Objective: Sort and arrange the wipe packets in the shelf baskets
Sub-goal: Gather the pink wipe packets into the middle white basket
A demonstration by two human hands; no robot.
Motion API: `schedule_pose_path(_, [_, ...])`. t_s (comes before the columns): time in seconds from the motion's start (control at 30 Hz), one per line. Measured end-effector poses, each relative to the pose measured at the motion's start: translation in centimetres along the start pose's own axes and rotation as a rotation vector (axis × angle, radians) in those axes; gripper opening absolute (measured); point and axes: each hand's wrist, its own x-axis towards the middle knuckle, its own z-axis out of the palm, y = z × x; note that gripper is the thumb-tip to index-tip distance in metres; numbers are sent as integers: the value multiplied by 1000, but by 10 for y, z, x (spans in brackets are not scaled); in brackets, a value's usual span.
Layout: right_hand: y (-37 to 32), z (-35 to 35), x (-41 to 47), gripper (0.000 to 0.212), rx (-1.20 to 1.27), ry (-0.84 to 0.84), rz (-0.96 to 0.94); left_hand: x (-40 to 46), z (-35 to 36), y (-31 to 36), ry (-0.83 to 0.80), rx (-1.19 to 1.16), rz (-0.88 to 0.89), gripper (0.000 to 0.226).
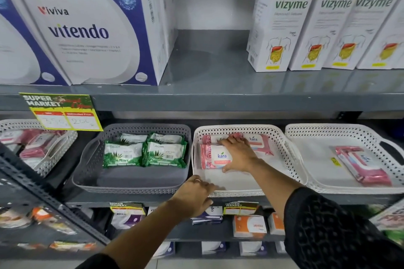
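The middle white basket serves as the landmark. The right hand is reaching inside it, fingers spread and pressing down over the right end of a pink wipe packet marked "kara"; the thumb is hooking the packet's near edge, probably to square it against the basket's left wall. A second "kara" packet is lying behind the hand, toward the basket's back right. The left hand is resting on the basket's front rim at its left corner, fingers loosely curled over the lip, apparently steadying the basket while the packet is being positioned.

Left of the landmark, a grey basket is holding green packets labelled "ORIGAMI", grouped at its back. Right of the landmark, another white basket is holding one pink packet lying askew. Above the landmark, boxes are reading "Viviva vitendo" and "Viviva vizyme". A yellow tag is reading "SUPER MARKET".
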Motion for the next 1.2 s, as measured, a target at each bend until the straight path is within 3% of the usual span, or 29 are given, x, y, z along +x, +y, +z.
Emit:
schedule_pose_path(0.4, [22,-4,-22,102,94,134,6,8,3,12,0,-19,43,52])
schedule_pose_path(0.53, [53,-21,-43,73,65,273,20,29,-1,37,58,-31,70,48])
schedule_pose_path(0.73, [160,-46,-103,36,-16,534,179,105,-10,124,228,-86,163,64])
schedule_pose_path(0.87, [232,-49,-153,30,-22,499,397,151,-13,179,237,-71,233,82])
schedule_pose_path(1.0, [289,-46,-191,37,3,342,643,187,-5,210,218,-18,256,72])
schedule_pose_path(1.1, [316,-37,-200,80,131,141,901,199,2,217,199,-13,213,51])
schedule_pose_path(1.2, [332,-19,-198,116,281,5,984,202,3,217,194,-33,206,38])
